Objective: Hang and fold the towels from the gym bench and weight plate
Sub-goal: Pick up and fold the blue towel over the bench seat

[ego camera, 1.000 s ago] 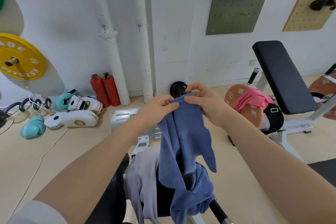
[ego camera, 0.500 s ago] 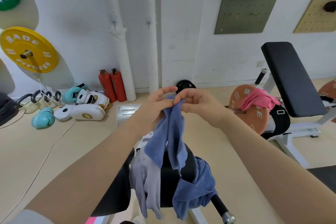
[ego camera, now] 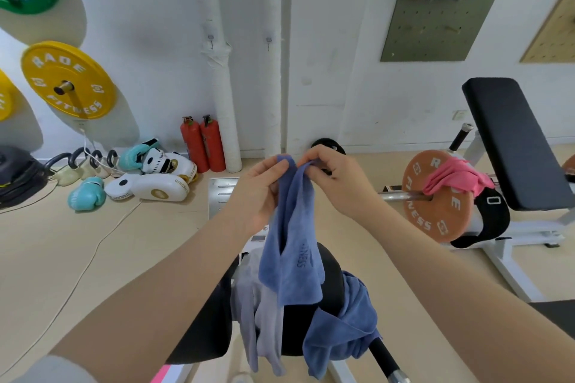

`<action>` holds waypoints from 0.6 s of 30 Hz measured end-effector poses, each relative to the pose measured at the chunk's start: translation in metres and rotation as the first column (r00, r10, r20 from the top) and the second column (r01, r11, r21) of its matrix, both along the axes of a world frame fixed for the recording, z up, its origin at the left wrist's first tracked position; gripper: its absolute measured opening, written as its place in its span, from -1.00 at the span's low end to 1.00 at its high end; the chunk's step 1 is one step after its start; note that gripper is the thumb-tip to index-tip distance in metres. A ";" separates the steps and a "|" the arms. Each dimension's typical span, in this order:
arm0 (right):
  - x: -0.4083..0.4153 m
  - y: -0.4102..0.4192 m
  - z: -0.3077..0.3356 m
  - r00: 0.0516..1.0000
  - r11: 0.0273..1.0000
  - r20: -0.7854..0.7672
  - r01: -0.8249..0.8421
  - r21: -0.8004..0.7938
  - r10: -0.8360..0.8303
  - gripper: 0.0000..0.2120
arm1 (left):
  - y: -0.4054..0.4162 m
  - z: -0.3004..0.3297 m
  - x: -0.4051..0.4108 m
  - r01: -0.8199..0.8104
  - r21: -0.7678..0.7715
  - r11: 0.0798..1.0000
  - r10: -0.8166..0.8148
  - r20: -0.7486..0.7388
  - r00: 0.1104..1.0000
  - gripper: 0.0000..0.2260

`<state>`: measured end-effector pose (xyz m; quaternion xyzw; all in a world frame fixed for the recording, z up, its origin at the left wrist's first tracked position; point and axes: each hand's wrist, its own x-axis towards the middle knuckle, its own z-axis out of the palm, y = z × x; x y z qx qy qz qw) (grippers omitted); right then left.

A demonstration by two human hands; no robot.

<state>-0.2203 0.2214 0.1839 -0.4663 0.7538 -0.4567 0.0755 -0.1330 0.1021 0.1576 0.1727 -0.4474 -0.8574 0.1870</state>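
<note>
Moved: the blue towel [ego camera: 291, 246] hangs higher than a moment ago, its lower edge now clear of the bench pad [ego camera: 329, 283] where earlier it trailed into the heap; the top edge is more bunched than a second back, when it was spread wider between the hands
Room: two wall hooks [ego camera: 211, 38] sit above on the white wall, well apart from the hands; both bare; a pink towel [ego camera: 454, 179] is draped over the orange weight plate [ego camera: 435, 205] to the right
Bench: a grey towel [ego camera: 258, 320] and a second blue towel [ego camera: 342, 326] lie slumped over the pad, untouched
Left hand [ego camera: 258, 193]: fingers curled round the towel's upper edge, thumb pressed on the cloth
Right hand [ego camera: 333, 177]: fingertips pinch the same top edge just beside the left; knuckles bent
Meaning: I judge the first towel is lifted free and being gathered at a corner, likely for a hook; three towels remain; nothing hung or folded yet
</note>
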 end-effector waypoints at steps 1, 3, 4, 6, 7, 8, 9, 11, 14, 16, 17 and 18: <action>0.002 -0.001 0.000 1.000 1.000 -0.007 0.013 -0.003 -0.013 -0.79 | 0.001 0.002 0.001 0.004 -0.020 1.000 -0.004 0.012 1.000 -0.82; 0.005 -0.002 0.001 0.999 1.000 -0.052 0.007 -0.006 -0.007 -0.83 | 0.006 0.005 0.002 0.022 -0.093 0.995 -0.018 0.045 0.999 -0.85; 0.007 -0.003 0.000 0.996 1.000 -0.086 -0.008 -0.005 0.007 -0.84 | 0.009 0.005 0.003 0.025 -0.135 0.990 -0.016 0.066 0.998 -0.85; 0.010 -0.004 -0.004 0.986 1.000 -0.169 -0.006 -0.004 0.006 -0.82 | 0.012 0.006 0.003 0.021 -0.233 0.972 0.004 0.107 0.994 -0.80; 0.011 -0.004 -0.005 0.981 1.000 -0.193 0.007 -0.021 -0.011 -0.80 | 0.013 0.007 0.004 0.022 -0.272 0.962 0.011 0.120 0.993 -0.78; 0.012 -0.004 -0.004 0.980 0.999 -0.197 0.023 -0.047 -0.031 -0.77 | 0.013 0.008 0.004 0.023 -0.293 0.956 0.014 0.127 0.992 -0.77; 0.013 -0.003 -0.004 0.984 0.997 -0.172 0.031 -0.075 -0.044 -0.73 | 0.013 0.010 0.005 0.026 -0.297 0.955 0.012 0.126 0.992 -0.76; 0.014 -0.002 -0.001 0.997 0.991 -0.066 0.029 -0.128 -0.038 -0.68 | 0.014 0.013 0.006 0.031 -0.283 0.959 0.000 0.109 0.994 -0.76; 0.015 0.003 0.002 0.999 0.984 0.029 -0.007 -0.176 0.013 -0.68 | 0.015 0.016 0.009 0.014 -0.271 0.962 0.008 0.079 0.997 -0.82; 0.015 0.006 0.002 0.998 0.984 0.034 -0.043 -0.170 0.049 -0.71 | 0.015 0.018 0.010 -0.013 -0.278 0.960 0.031 0.062 0.998 -0.87; 0.015 0.007 0.001 0.997 0.984 0.034 -0.062 -0.169 0.069 -0.72 | 0.016 0.018 0.011 -0.019 -0.280 0.960 0.036 0.057 0.998 -0.88; 0.016 0.008 0.000 0.996 0.983 0.037 -0.076 -0.169 0.083 -0.71 | 0.017 0.018 0.011 -0.021 -0.279 0.960 0.037 0.052 0.998 -0.89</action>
